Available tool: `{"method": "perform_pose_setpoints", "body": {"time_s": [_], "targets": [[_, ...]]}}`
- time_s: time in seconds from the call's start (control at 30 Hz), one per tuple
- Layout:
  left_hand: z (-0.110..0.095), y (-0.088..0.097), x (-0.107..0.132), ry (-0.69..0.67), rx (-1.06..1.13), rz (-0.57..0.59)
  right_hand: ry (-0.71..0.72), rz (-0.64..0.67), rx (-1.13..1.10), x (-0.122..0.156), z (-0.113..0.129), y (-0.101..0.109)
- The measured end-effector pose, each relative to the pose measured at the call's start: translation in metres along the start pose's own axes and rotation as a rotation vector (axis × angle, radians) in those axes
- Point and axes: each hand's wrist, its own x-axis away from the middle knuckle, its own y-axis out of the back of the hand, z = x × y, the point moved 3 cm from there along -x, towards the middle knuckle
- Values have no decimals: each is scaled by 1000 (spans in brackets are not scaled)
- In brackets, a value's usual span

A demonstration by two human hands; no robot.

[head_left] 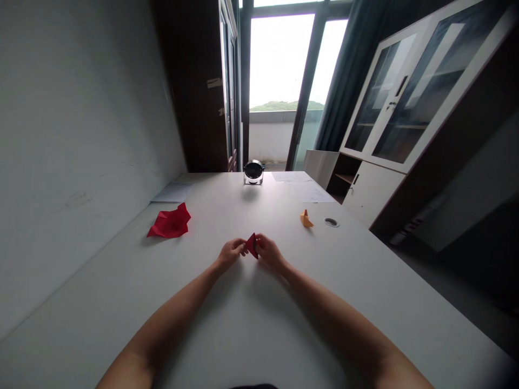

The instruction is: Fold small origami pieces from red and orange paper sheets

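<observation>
Between my two hands, just above the white table (251,335), is a small piece of folded red paper (251,246), roughly triangular. My left hand (232,253) pinches its left corner between thumb and fingers. On the other side my right hand (270,252) grips the paper's right part, with some fingers hidden behind it. A larger creased sheet of red paper (170,222) lies to the left, its edges standing up in places. Off to the right stands a small folded orange paper figure (306,218).
A round black device on a clear stand (253,170) is at the table's far end. White sheets (308,190) lie far right, another paper (173,192) far left by the wall (81,162). A cable hole (331,222) is right of the orange figure. Cabinets (377,189) stand beyond.
</observation>
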Motion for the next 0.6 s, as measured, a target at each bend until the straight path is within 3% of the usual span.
{"method": "perform_pose_setpoints", "body": {"time_s": [0.33, 0.6], "targets": [[-14, -9, 8, -39, -55, 106, 27, -37, 101, 4, 13, 4], [-15, -5, 4, -4, 193, 60, -11, 61, -302, -3, 7, 2]]}}
